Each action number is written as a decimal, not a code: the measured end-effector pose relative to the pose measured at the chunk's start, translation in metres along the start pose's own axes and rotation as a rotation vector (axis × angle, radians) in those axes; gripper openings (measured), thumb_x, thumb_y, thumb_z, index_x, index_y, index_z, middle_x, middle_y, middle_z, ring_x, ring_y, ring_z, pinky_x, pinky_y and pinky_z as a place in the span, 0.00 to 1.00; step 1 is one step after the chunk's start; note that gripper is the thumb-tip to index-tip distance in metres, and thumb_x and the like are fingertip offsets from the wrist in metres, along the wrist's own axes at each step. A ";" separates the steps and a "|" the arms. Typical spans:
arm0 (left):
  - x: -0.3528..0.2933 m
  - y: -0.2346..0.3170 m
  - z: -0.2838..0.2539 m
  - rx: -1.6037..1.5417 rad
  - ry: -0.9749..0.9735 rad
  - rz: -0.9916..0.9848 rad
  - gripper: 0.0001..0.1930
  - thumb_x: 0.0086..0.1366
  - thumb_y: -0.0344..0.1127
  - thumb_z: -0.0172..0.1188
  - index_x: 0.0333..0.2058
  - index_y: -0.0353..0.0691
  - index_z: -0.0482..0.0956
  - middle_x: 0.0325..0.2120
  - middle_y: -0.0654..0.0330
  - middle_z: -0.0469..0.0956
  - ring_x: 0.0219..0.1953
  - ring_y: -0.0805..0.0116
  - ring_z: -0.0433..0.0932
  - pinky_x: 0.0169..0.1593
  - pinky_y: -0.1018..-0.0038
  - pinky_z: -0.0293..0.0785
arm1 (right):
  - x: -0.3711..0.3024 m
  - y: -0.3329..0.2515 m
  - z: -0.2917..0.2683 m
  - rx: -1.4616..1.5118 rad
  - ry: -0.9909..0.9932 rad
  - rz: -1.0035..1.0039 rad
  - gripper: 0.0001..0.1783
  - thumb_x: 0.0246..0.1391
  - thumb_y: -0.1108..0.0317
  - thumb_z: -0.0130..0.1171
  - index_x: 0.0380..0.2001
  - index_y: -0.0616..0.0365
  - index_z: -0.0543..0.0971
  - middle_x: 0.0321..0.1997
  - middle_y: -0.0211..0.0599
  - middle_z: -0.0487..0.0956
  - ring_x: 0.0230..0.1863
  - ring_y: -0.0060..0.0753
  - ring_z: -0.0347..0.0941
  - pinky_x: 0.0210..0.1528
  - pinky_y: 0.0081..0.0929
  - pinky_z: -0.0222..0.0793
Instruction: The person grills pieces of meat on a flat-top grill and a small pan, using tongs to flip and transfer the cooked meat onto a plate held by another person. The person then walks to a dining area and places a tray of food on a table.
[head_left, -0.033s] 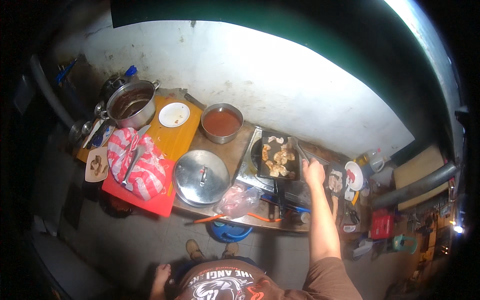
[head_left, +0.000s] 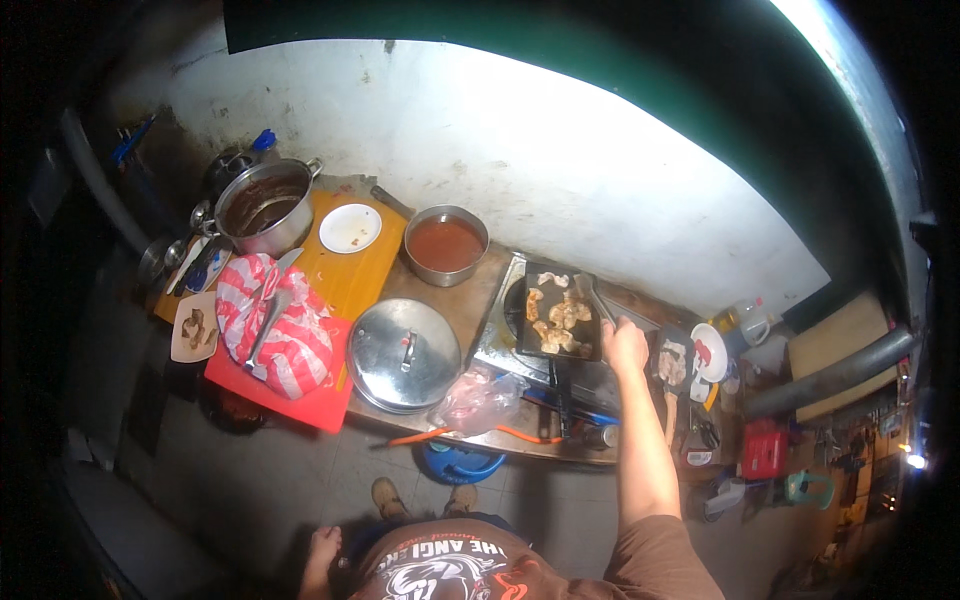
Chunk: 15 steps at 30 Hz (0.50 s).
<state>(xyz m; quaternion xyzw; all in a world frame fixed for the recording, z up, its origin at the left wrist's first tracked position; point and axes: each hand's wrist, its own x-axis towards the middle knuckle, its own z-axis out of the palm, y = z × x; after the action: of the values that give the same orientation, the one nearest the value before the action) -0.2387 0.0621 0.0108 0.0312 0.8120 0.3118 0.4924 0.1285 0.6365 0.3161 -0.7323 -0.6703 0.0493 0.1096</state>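
Note:
My right hand (head_left: 626, 346) is closed around the handle of a metal cooking utensil (head_left: 594, 298), whose exact kind I cannot make out. Its far end reaches into the right side of a dark square pan (head_left: 541, 301) on the stove. Several browned meat pieces (head_left: 570, 311) lie in the pan, with paler ones near its back edge. The pan's black handle (head_left: 561, 400) points toward me, and no hand is on it. Down beside my body hangs my left hand (head_left: 325, 545), fingers curled in, with nothing visible in it.
Left of the stove (head_left: 497, 340) stand a pot of red-brown sauce (head_left: 445, 245) and a lidded pan (head_left: 404, 356). Farther left are a striped bag (head_left: 275, 330) with metal tongs on it, and a large pot (head_left: 265, 232). An orange hose (head_left: 520, 435) runs along the front edge.

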 end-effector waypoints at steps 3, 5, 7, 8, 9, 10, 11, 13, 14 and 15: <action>0.002 -0.003 -0.003 0.021 0.036 0.006 0.13 0.68 0.40 0.57 0.33 0.34 0.78 0.22 0.63 0.76 0.22 0.74 0.73 0.26 0.74 0.71 | -0.019 -0.013 0.014 -0.016 -0.020 -0.070 0.21 0.58 0.50 0.54 0.37 0.59 0.79 0.35 0.59 0.81 0.42 0.62 0.78 0.45 0.53 0.71; 0.007 -0.008 -0.005 0.047 0.021 0.010 0.13 0.68 0.40 0.57 0.34 0.34 0.78 0.22 0.62 0.77 0.23 0.74 0.74 0.27 0.74 0.71 | -0.034 -0.017 0.022 -0.051 -0.055 -0.132 0.18 0.58 0.53 0.55 0.37 0.59 0.78 0.33 0.57 0.82 0.40 0.60 0.79 0.45 0.52 0.73; 0.016 -0.014 -0.008 0.064 0.005 0.027 0.13 0.68 0.42 0.57 0.35 0.36 0.77 0.23 0.63 0.77 0.23 0.74 0.74 0.26 0.74 0.70 | -0.043 -0.019 0.027 -0.106 -0.085 -0.222 0.17 0.58 0.55 0.56 0.37 0.59 0.78 0.31 0.57 0.81 0.38 0.59 0.79 0.42 0.50 0.74; 0.017 -0.020 -0.010 0.073 -0.005 0.028 0.14 0.68 0.44 0.58 0.35 0.38 0.76 0.24 0.64 0.77 0.22 0.75 0.73 0.24 0.74 0.69 | -0.049 -0.018 0.027 -0.136 -0.104 -0.253 0.17 0.58 0.55 0.56 0.37 0.58 0.78 0.31 0.57 0.81 0.37 0.59 0.80 0.42 0.50 0.74; 0.021 -0.024 -0.011 0.100 -0.021 -0.023 0.14 0.68 0.46 0.58 0.36 0.41 0.75 0.24 0.65 0.77 0.21 0.75 0.72 0.23 0.74 0.67 | -0.054 -0.016 0.026 -0.120 -0.101 -0.247 0.17 0.58 0.55 0.56 0.38 0.59 0.78 0.31 0.57 0.81 0.38 0.59 0.80 0.42 0.50 0.74; 0.022 -0.029 -0.012 0.113 -0.018 0.036 0.14 0.68 0.46 0.58 0.35 0.40 0.75 0.23 0.65 0.77 0.21 0.75 0.72 0.22 0.74 0.67 | -0.057 -0.013 0.023 -0.112 -0.096 -0.239 0.17 0.58 0.55 0.56 0.38 0.59 0.78 0.30 0.58 0.81 0.38 0.60 0.80 0.42 0.50 0.74; 0.024 -0.033 -0.013 0.143 -0.017 0.041 0.14 0.68 0.46 0.58 0.35 0.40 0.74 0.22 0.65 0.76 0.20 0.76 0.72 0.22 0.74 0.67 | -0.058 -0.012 0.020 -0.109 -0.100 -0.225 0.17 0.58 0.55 0.56 0.38 0.59 0.78 0.30 0.58 0.81 0.38 0.60 0.79 0.42 0.51 0.74; 0.025 -0.040 -0.013 0.156 -0.002 0.021 0.14 0.67 0.44 0.58 0.34 0.38 0.76 0.22 0.63 0.77 0.22 0.74 0.73 0.25 0.72 0.69 | -0.057 -0.009 0.015 -0.061 -0.062 -0.183 0.17 0.58 0.55 0.56 0.38 0.60 0.77 0.31 0.58 0.81 0.38 0.60 0.80 0.42 0.51 0.74; 0.025 -0.042 -0.012 0.138 0.012 -0.005 0.15 0.66 0.44 0.59 0.34 0.35 0.77 0.23 0.62 0.78 0.23 0.71 0.74 0.28 0.71 0.71 | -0.054 -0.009 0.013 -0.044 -0.031 -0.162 0.17 0.58 0.55 0.56 0.38 0.60 0.77 0.31 0.57 0.81 0.38 0.60 0.80 0.42 0.51 0.74; 0.025 -0.043 -0.012 0.119 0.023 -0.039 0.15 0.65 0.43 0.59 0.33 0.33 0.79 0.23 0.60 0.79 0.25 0.69 0.76 0.31 0.69 0.72 | -0.052 -0.010 0.014 -0.051 -0.028 -0.150 0.17 0.58 0.55 0.56 0.37 0.61 0.77 0.31 0.57 0.82 0.38 0.60 0.80 0.43 0.52 0.73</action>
<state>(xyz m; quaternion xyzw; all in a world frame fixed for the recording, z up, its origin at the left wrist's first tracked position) -0.2503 0.0309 -0.0277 0.0409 0.8351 0.2538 0.4864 0.1109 0.5871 0.3003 -0.6820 -0.7256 0.0340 0.0846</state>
